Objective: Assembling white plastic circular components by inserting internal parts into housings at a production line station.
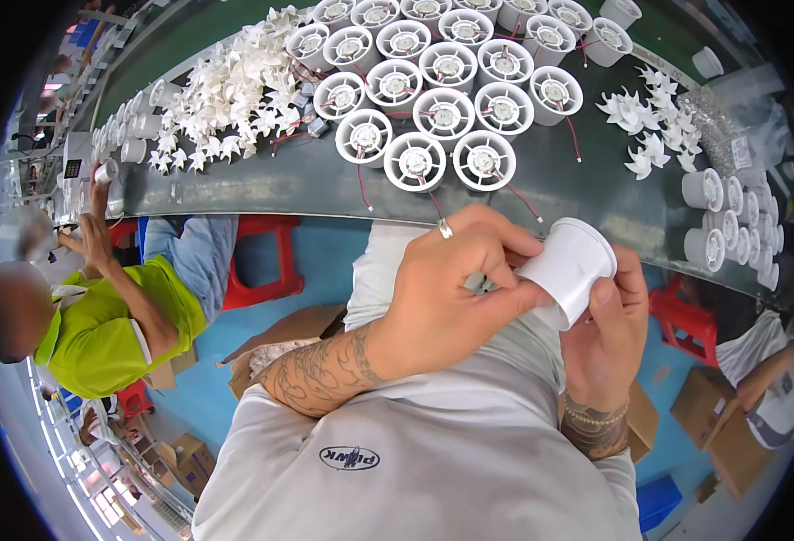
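Observation:
My left hand [447,293], with a ring on one finger, and my right hand [606,338], with a bead bracelet at the wrist, both grip one white cup-shaped plastic housing [566,270] held over my lap. The housing is tilted, its closed end toward the upper right. My left fingers wrap its open end and my right thumb presses its side. What is inside it is hidden.
The dark bench [307,185] ahead carries several white round fan housings [415,160] with red wires, a pile of white impellers [230,90] at left and more impellers [640,126] at right. A person in a green shirt [113,329] sits at left. Red stools [266,257] and cardboard boxes [712,410] stand on the blue floor.

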Action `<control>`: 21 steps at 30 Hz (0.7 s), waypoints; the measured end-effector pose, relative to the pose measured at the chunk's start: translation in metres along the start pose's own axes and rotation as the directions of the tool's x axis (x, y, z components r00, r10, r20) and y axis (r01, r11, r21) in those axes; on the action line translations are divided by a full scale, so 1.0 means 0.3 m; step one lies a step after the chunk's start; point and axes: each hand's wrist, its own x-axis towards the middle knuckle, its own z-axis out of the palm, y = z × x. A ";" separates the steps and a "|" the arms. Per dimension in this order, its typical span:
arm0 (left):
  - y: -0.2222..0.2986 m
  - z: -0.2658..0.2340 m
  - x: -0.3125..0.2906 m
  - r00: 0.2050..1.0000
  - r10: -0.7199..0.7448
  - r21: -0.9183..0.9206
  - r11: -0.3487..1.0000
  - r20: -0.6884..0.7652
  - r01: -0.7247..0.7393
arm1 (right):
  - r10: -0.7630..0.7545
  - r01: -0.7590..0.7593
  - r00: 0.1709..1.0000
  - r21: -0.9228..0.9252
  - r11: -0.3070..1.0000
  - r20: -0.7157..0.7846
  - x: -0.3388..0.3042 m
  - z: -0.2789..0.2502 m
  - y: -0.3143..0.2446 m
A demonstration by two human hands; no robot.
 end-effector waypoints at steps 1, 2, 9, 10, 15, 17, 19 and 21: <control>0.000 0.001 0.009 1.000 0.013 0.062 0.998 0.018 -0.014 | 0.004 -0.004 1.000 -0.004 1.000 0.002 0.006 -0.003 0.004; 0.003 0.002 0.016 0.999 0.020 0.124 0.992 0.040 -0.025 | 0.019 -0.019 0.999 -0.004 1.000 -0.030 0.011 -0.005 0.009; 0.026 0.025 0.087 0.973 -0.047 0.266 0.964 0.227 -0.015 | 0.187 -0.175 0.981 0.174 0.969 -0.053 0.021 -0.068 0.009; 0.033 0.013 0.089 0.958 -0.062 0.304 0.952 0.280 -0.027 | 0.171 -0.158 0.983 0.161 0.974 -0.070 0.012 -0.072 0.011; -0.011 0.021 0.069 0.954 0.109 0.322 0.926 0.278 -0.199 | 0.271 -0.250 0.962 0.288 0.924 -0.035 -0.003 -0.091 0.015; 0.002 0.045 0.076 0.942 0.076 0.318 0.930 0.327 -0.186 | 0.315 -0.301 0.949 0.258 0.918 -0.013 -0.014 -0.105 0.008; 0.001 0.057 0.079 0.927 0.034 0.334 0.927 0.373 -0.168 | 0.275 -0.259 0.959 0.180 0.949 -0.072 -0.027 -0.131 0.002; -0.023 0.073 0.075 0.907 0.004 0.314 0.937 0.421 -0.150 | 0.239 -0.229 0.964 0.097 0.969 -0.116 -0.043 -0.169 -0.009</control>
